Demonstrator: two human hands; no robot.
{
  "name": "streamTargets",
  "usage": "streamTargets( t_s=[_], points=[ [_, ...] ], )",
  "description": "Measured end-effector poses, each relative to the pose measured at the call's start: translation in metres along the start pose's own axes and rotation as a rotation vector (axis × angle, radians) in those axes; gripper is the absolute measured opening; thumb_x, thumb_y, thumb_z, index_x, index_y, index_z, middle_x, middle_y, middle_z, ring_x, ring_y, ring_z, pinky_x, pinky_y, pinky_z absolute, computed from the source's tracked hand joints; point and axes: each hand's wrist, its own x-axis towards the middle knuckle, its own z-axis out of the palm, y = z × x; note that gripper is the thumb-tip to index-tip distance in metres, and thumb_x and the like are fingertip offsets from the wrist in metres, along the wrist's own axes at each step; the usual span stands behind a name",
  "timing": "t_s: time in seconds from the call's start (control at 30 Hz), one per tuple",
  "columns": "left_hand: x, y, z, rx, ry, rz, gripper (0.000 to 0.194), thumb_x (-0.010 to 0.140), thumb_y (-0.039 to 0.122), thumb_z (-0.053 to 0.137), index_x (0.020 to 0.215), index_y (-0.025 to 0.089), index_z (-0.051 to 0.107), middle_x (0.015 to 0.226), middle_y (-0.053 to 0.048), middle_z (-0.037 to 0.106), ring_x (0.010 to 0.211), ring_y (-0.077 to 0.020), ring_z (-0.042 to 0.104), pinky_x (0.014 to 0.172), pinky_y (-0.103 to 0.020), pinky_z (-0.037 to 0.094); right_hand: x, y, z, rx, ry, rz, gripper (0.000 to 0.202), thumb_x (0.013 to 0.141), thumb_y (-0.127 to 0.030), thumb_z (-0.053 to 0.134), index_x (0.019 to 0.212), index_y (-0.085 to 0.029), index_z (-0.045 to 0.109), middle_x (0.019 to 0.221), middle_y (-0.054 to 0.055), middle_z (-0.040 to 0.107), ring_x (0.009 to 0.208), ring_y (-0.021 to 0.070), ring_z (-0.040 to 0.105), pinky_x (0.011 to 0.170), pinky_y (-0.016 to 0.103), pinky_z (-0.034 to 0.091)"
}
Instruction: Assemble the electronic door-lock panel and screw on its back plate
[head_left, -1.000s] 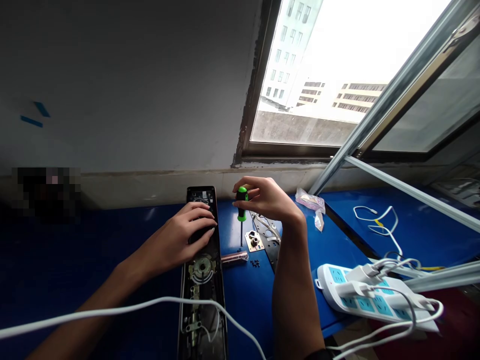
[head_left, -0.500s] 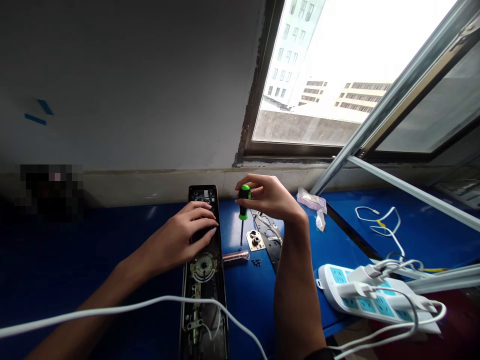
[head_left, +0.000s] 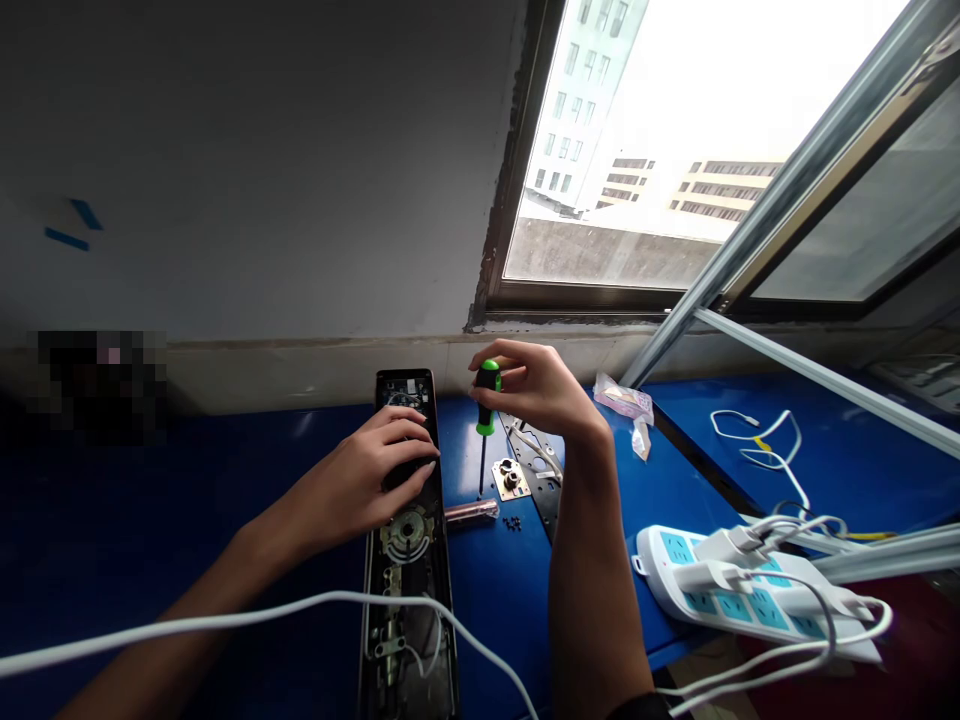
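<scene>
Right hand: fingers clamping on the handle of a green-and-black screwdriver, which is standing nearly upright over the blue table. Since half a second ago the change is slight: the handle is sitting a little higher, while the tip is pointing somewhat nearer the pinkish tube. Whether the tip is touching anything, or carrying a screw, cannot be told.

Left hand: resting over the upper part of a long dark case, fingers slightly apart and curving; whether they are gripping anything is hidden. The case is lying open near the wall, its round metal part showing just below the thumb. The work seems to be centring on the screwdriver's tip, with the left hand probably steadying.

Right of the tip, a small square plate is lying beside a perforated strip; dark screws are clustering below. A white cable is crossing over the case.
</scene>
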Motion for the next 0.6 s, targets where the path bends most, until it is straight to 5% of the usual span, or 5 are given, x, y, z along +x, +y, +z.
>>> streamTargets(
  t_s=[0.3, 0.6],
  points=[
    [-0.004, 0.003, -0.008, -0.068, -0.084, -0.027, 0.02, 0.091, 0.033, 0.081, 0.109, 0.023, 0.082, 0.11, -0.01, 0.078, 0.132, -0.0337, 0.056, 0.104, -0.048, 0.059, -0.001, -0.035, 0.012, 0.105, 0.413, -0.135, 0.021, 0.082, -0.029, 0.078, 0.101, -0.023, 0.072, 0.084, 0.0, 0.072, 0.075, 0.0171, 0.074, 0.064, 0.032, 0.065],
    [-0.005, -0.007, -0.005, -0.077, -0.081, 0.005, 0.007, 0.098, 0.024, 0.074, 0.099, 0.02, 0.079, 0.099, -0.008, 0.077, 0.125, -0.0298, 0.058, 0.102, -0.042, 0.057, -0.007, -0.048, 0.012, 0.1, 0.337, -0.225, 0.022, 0.087, -0.022, 0.078, 0.108, -0.023, 0.072, 0.1, 0.003, 0.08, 0.091, 0.0216, 0.081, 0.077, 0.037, 0.071]
  ],
)
